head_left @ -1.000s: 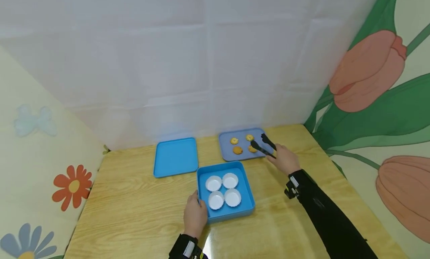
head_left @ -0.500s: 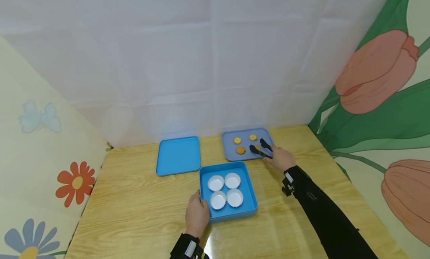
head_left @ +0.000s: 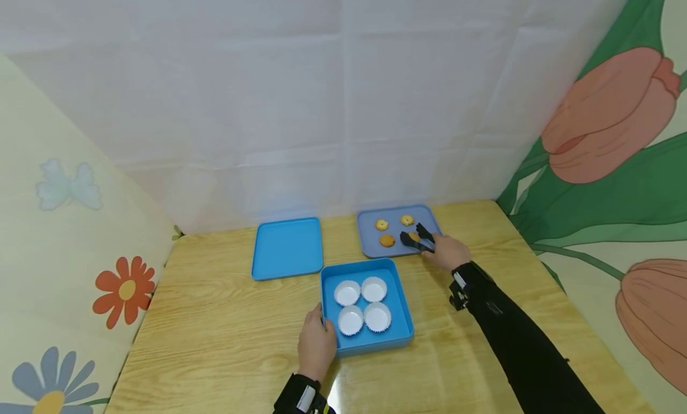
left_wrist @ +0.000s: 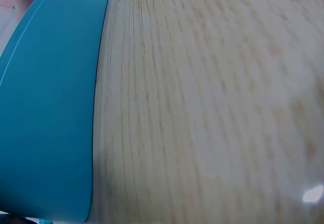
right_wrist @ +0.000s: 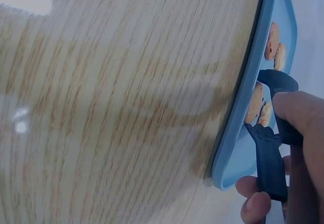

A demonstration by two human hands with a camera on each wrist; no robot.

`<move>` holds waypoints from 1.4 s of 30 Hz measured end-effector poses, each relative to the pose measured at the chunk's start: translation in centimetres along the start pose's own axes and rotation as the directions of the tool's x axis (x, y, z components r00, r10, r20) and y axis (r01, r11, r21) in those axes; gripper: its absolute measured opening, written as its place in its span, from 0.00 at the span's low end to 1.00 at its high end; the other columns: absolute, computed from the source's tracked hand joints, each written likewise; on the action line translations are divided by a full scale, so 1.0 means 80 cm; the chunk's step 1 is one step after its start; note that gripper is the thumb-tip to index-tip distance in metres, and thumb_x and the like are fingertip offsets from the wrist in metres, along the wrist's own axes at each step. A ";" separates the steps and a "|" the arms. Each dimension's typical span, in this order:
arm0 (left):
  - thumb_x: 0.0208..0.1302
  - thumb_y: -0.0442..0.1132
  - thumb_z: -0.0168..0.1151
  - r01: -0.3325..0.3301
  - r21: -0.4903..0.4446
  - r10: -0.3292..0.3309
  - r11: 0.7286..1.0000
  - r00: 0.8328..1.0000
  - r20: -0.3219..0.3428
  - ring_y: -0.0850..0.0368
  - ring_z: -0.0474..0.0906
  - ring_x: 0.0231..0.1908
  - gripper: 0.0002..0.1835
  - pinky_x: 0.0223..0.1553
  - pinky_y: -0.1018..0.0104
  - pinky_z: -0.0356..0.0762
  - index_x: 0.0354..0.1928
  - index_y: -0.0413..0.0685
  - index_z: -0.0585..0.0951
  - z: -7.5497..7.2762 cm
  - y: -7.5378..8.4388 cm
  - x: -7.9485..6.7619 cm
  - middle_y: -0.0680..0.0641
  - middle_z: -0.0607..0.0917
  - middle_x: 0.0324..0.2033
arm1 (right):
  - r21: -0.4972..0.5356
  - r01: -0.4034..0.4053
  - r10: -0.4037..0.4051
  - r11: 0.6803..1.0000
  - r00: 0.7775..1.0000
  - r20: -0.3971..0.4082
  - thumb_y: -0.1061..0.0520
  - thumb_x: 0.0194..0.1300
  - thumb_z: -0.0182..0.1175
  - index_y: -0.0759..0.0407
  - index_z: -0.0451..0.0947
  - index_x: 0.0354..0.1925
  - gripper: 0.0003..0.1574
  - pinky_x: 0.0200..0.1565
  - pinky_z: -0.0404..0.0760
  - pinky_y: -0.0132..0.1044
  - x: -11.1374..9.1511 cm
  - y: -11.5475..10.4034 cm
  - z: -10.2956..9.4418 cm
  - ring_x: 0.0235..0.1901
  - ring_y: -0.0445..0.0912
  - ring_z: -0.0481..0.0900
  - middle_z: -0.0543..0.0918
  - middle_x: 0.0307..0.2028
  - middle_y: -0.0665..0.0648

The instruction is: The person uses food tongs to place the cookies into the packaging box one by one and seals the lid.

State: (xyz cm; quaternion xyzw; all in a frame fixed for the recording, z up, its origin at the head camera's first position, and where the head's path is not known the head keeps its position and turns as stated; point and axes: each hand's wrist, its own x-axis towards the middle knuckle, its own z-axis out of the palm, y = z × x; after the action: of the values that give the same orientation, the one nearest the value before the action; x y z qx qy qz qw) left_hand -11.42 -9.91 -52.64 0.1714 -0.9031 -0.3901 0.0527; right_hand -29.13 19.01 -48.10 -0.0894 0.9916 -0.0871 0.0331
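My right hand (head_left: 449,253) grips black tongs (head_left: 412,243) over the lavender-blue tray (head_left: 369,247). In the right wrist view the spread tong tips (right_wrist: 263,133) stand on either side of a small round cookie (right_wrist: 254,104), the near-right one. Several cookies lie on the tray, among them a browner one (head_left: 387,240) at near left and two paler ones at the back. My left hand (head_left: 316,345) holds the left wall of a square blue box (head_left: 376,346) near its front corner. Inside the box sit several white fluted paper cups (head_left: 347,293), with nothing in them.
A flat blue lid (head_left: 287,249) lies at the back left, beside the box's far corner. The wooden table (head_left: 214,336) ends at a white sheet (head_left: 241,104) behind. Painted walls flank both sides.
The tongs have come down toward the near edge of the tray, onto either side of the near-right cookie. The head view has shifted slightly; my left hand stays on the box.
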 end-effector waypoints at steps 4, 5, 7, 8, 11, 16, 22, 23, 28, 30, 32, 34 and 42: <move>0.64 0.35 0.48 -0.017 -0.002 0.017 1.000 1.000 -0.008 0.40 0.72 0.52 0.22 0.49 0.47 0.73 0.58 0.31 0.69 0.000 0.000 0.000 0.34 0.74 0.52 | 0.015 -0.030 0.030 0.999 1.000 0.007 0.44 0.58 0.60 0.67 0.70 0.52 0.33 0.22 0.73 0.43 0.002 -0.002 -0.002 0.24 0.52 0.75 0.78 0.28 0.64; 0.64 0.35 0.48 -0.022 -0.002 0.022 1.000 1.000 -0.012 0.40 0.72 0.52 0.22 0.49 0.47 0.73 0.58 0.31 0.69 -0.001 0.000 0.000 0.34 0.74 0.51 | 0.014 -0.034 0.034 0.999 0.999 0.009 0.44 0.58 0.60 0.66 0.71 0.51 0.32 0.22 0.72 0.43 0.002 -0.002 -0.002 0.23 0.52 0.75 0.78 0.27 0.63; 0.64 0.35 0.48 -0.027 0.000 0.027 1.000 0.999 -0.017 0.40 0.72 0.52 0.22 0.48 0.47 0.73 0.58 0.31 0.69 0.000 -0.001 0.000 0.34 0.75 0.51 | 0.010 -0.035 0.035 0.999 0.999 0.007 0.45 0.58 0.60 0.66 0.71 0.51 0.31 0.21 0.71 0.42 0.002 -0.003 -0.003 0.23 0.51 0.74 0.77 0.27 0.63; 0.64 0.35 0.48 -0.028 0.000 0.028 1.000 0.999 -0.019 0.40 0.72 0.51 0.22 0.48 0.47 0.73 0.58 0.31 0.69 0.000 -0.001 0.000 0.34 0.75 0.51 | 0.005 -0.031 0.031 1.000 1.000 0.007 0.45 0.58 0.60 0.66 0.71 0.50 0.31 0.21 0.71 0.42 0.002 -0.003 -0.003 0.22 0.51 0.74 0.77 0.26 0.63; 0.64 0.35 0.49 -0.031 0.002 0.031 1.000 0.999 -0.023 0.40 0.73 0.51 0.22 0.47 0.47 0.74 0.58 0.31 0.69 0.000 -0.001 0.000 0.34 0.75 0.51 | -0.016 -0.021 0.021 1.000 1.000 0.009 0.45 0.59 0.59 0.66 0.71 0.49 0.29 0.21 0.72 0.42 0.003 -0.004 -0.004 0.22 0.51 0.74 0.77 0.26 0.62; 0.63 0.35 0.49 -0.034 0.002 0.034 0.999 0.999 -0.026 0.39 0.72 0.51 0.22 0.47 0.47 0.74 0.58 0.31 0.70 0.000 -0.001 -0.002 0.34 0.75 0.51 | -0.031 -0.003 0.003 1.000 1.000 0.018 0.47 0.60 0.59 0.66 0.72 0.45 0.25 0.19 0.69 0.41 0.001 -0.006 -0.008 0.20 0.50 0.73 0.76 0.23 0.60; 0.64 0.35 0.49 -0.029 0.005 0.029 1.000 0.999 -0.019 0.39 0.72 0.51 0.22 0.48 0.47 0.74 0.58 0.31 0.69 0.000 -0.001 -0.003 0.34 0.75 0.51 | -0.034 0.021 -0.021 0.999 1.000 0.006 0.48 0.60 0.58 0.66 0.73 0.44 0.23 0.18 0.68 0.39 0.000 -0.002 -0.004 0.19 0.49 0.71 0.74 0.21 0.59; 0.64 0.35 0.49 -0.027 0.004 0.027 1.000 0.999 -0.017 0.39 0.72 0.51 0.22 0.48 0.47 0.74 0.58 0.31 0.69 0.000 -0.001 -0.003 0.34 0.75 0.51 | -0.032 0.021 -0.021 0.999 1.000 0.003 0.48 0.60 0.58 0.66 0.73 0.44 0.23 0.18 0.68 0.39 0.000 -0.002 -0.004 0.19 0.49 0.71 0.74 0.21 0.59; 0.64 0.35 0.49 -0.025 0.002 0.025 1.000 1.000 -0.009 0.40 0.72 0.52 0.22 0.48 0.47 0.74 0.58 0.31 0.70 0.000 -0.001 -0.004 0.34 0.74 0.52 | -0.032 0.039 -0.040 0.999 0.999 -0.016 0.48 0.60 0.59 0.67 0.73 0.44 0.23 0.20 0.70 0.40 -0.002 0.000 -0.004 0.20 0.49 0.72 0.75 0.22 0.60; 0.64 0.35 0.49 -0.027 0.003 0.027 1.000 1.000 -0.010 0.40 0.72 0.52 0.22 0.48 0.47 0.74 0.58 0.31 0.70 0.000 0.000 -0.004 0.34 0.75 0.52 | -0.027 0.054 -0.055 0.998 0.998 -0.025 0.49 0.60 0.59 0.69 0.73 0.46 0.26 0.20 0.70 0.40 -0.004 0.002 -0.006 0.20 0.49 0.72 0.76 0.23 0.60; 0.64 0.35 0.49 -0.027 0.003 0.027 1.000 1.000 -0.009 0.40 0.72 0.52 0.22 0.48 0.47 0.74 0.58 0.31 0.69 0.000 0.000 -0.003 0.34 0.75 0.52 | -0.032 0.069 -0.071 0.997 0.997 -0.043 0.48 0.60 0.59 0.70 0.72 0.50 0.29 0.19 0.71 0.40 -0.005 0.004 -0.008 0.20 0.49 0.72 0.76 0.24 0.62; 0.64 0.35 0.49 -0.025 0.002 0.025 1.000 1.000 -0.007 0.40 0.72 0.52 0.22 0.49 0.47 0.73 0.58 0.31 0.69 0.000 0.000 -0.002 0.34 0.74 0.52 | -0.037 0.089 -0.091 0.995 0.994 -0.065 0.48 0.61 0.58 0.71 0.70 0.54 0.32 0.18 0.71 0.40 -0.007 0.005 -0.012 0.19 0.49 0.73 0.77 0.24 0.63; 0.65 0.34 0.47 -0.011 -0.009 0.011 1.000 1.000 0.012 0.40 0.70 0.54 0.22 0.50 0.47 0.72 0.59 0.30 0.68 -0.001 0.000 0.001 0.33 0.74 0.52 | -0.056 0.155 -0.162 0.986 0.973 -0.166 0.44 0.61 0.57 0.66 0.67 0.60 0.37 0.14 0.70 0.36 -0.030 -0.017 -0.038 0.17 0.46 0.72 0.80 0.33 0.67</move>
State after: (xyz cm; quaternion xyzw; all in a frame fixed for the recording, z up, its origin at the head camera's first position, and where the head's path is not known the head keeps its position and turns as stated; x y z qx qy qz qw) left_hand -11.45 -9.99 -52.60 0.1639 -0.9026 -0.3948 0.0502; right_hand -26.78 18.68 -44.78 -0.1613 0.9821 -0.0756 -0.0607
